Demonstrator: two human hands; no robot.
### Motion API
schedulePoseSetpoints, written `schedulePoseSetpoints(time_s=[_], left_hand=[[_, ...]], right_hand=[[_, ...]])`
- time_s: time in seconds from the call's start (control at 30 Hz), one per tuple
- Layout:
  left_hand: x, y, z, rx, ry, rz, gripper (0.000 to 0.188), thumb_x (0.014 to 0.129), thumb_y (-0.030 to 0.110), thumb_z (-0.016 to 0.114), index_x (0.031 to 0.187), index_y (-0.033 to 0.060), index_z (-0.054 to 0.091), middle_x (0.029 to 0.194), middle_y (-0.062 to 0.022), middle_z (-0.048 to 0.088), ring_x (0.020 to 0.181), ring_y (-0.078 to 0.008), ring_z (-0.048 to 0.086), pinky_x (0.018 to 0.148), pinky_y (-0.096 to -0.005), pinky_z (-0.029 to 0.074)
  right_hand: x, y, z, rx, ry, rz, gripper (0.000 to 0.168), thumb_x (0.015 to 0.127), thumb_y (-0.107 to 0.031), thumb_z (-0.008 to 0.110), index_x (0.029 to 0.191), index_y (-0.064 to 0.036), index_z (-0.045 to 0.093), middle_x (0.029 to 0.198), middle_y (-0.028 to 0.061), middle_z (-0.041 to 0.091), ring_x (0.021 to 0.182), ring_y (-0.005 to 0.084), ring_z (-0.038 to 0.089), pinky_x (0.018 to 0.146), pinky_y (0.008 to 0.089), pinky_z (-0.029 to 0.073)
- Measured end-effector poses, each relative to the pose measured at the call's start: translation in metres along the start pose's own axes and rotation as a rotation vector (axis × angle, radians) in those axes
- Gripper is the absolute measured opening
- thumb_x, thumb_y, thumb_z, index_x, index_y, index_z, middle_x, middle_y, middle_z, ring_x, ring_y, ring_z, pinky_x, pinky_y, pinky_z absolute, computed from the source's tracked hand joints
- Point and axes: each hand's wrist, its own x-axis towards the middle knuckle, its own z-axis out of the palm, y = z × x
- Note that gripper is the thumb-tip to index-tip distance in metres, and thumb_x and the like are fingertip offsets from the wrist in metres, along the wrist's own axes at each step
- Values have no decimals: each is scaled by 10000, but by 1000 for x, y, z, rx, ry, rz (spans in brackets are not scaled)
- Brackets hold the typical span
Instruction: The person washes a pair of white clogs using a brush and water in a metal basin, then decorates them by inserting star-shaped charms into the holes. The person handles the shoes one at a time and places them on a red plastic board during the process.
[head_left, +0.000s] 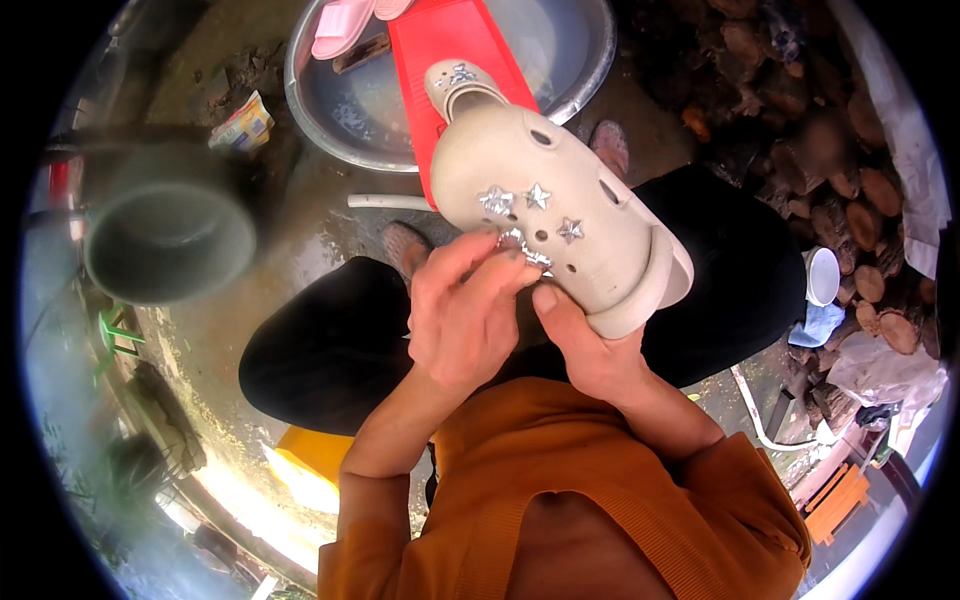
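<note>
A beige foam clog (517, 165) with silver star charms (570, 229) on its vented upper is held up at the centre. My right hand (600, 345) grips its side near the heel strap, thumb on top and the other fingers hidden beneath. The fingertips of my left hand (465, 307) pinch at a shiny silver charm (525, 249) on the clog's upper; how firmly they hold it is partly hidden. Beyond, a second beige clog (459, 81) with similar charms rests on a red plastic board (420, 90) laid across a metal basin.
The wide metal basin (300, 109) holds water, with a pink slipper (341, 26) and a brush (361, 54) at its left side. A dark bucket (171, 244) stands left. Cut logs (862, 217) are piled right, beside a white cup (823, 276). A white pipe (386, 201) lies ahead.
</note>
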Motion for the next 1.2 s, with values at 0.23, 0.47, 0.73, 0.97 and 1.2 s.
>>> schedulePoseSetpoints(time_s=[0.23,0.47,0.73,0.97,1.2], left_hand=[[12,14,3,-90,-97,-198,215,729,-57,761,931,-3,713,971,-117,671,789,-230,670,704,-309,549],[10,6,-17,-201,-65,-395,604,734,18,793,1279,2,533,1321,-182,511,1160,-256,560,907,-361,497],[5,2,7,-887,-30,-585,837,769,6,775,1427,3,258,1377,-165,401,1253,-265,466,1041,-393,415],[2,7,11,-710,7,-579,802,758,-23,774,1402,15,297,1368,-176,406,1245,-288,478,1043,-400,421],[37,-17,-33,158,-393,220,395,731,218,792,1077,89,653,1283,-124,532,1189,-355,529,1049,-481,359]], right_hand=[[28,-5,-17,141,-89,156,339,888,-49,656,1202,46,569,1083,83,650,975,140,610,850,260,485],[28,-8,-17,281,-8,279,365,877,-70,665,1207,62,580,1075,87,665,967,132,615,856,265,482],[19,-8,-16,241,-62,236,314,907,-47,621,1199,60,579,1067,87,660,960,120,606,846,262,487],[23,2,-12,168,-64,263,382,910,-157,665,1211,57,570,1060,80,660,953,127,618,857,267,490],[32,-6,-25,-10,-214,319,410,907,-179,680,1216,63,559,1065,79,645,964,131,597,866,272,479]])
